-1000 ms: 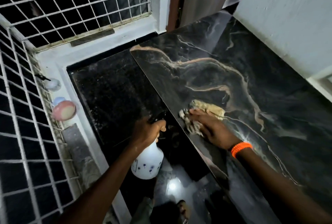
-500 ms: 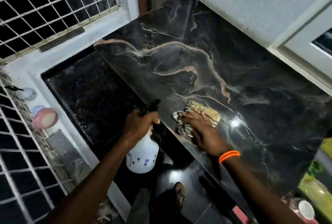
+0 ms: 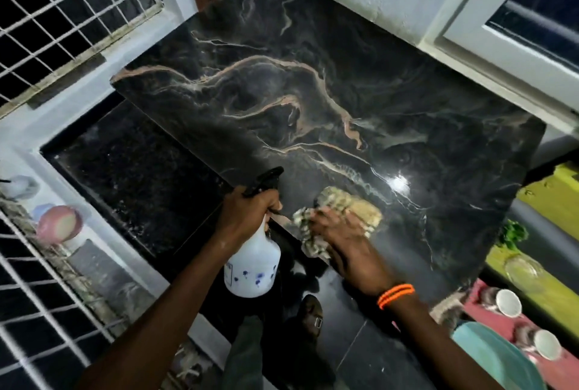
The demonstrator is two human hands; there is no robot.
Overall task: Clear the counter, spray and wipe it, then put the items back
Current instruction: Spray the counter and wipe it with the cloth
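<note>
A black marble counter (image 3: 313, 76) with tan veins fills the middle of the view, bare and shiny with a wet glare spot. My right hand (image 3: 341, 239) presses a crumpled striped cloth (image 3: 354, 208) flat on the counter near its front left edge. My left hand (image 3: 247, 211) grips the neck of a white spray bottle (image 3: 253, 267) with a black trigger head, holding it just off the counter's left edge, above the lower dark ledge. An orange band circles my right wrist.
A lower black ledge (image 3: 131, 176) lies left of the counter below a barred window (image 3: 69, 7). Pink and pale round objects (image 3: 58, 223) sit on the left sill. At the lower right are white cups (image 3: 507, 302), a teal basin (image 3: 495, 355), greens and a glass dish on coloured surfaces.
My view has swung right, revealing the items at the lower right. My right hand has slid the cloth a little right along the counter. The bottle stays in my left hand.
</note>
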